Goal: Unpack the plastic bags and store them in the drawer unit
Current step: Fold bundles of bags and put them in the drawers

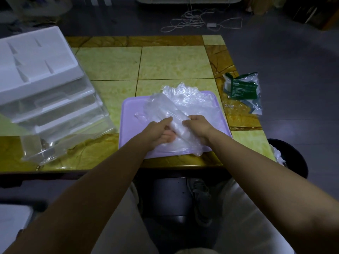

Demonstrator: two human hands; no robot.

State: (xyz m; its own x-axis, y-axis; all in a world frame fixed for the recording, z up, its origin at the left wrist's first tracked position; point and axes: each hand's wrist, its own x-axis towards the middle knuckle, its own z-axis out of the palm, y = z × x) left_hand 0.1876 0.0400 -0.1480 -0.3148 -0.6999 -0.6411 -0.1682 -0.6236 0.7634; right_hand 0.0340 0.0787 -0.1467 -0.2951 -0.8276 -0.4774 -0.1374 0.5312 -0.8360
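- Bags (185, 100): thin clear film, heaped on tray (128, 114); likely light, limp, slippery.
- Left hand (161, 131), right hand (199, 125): each grip pinching the bags' folded near end.
- Best hold: bunched folds.

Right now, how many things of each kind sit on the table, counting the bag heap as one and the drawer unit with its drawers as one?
Drawer unit: 1
Purple tray: 1
Heap of clear bags: 1
Green printed wrapper: 1
Total: 4
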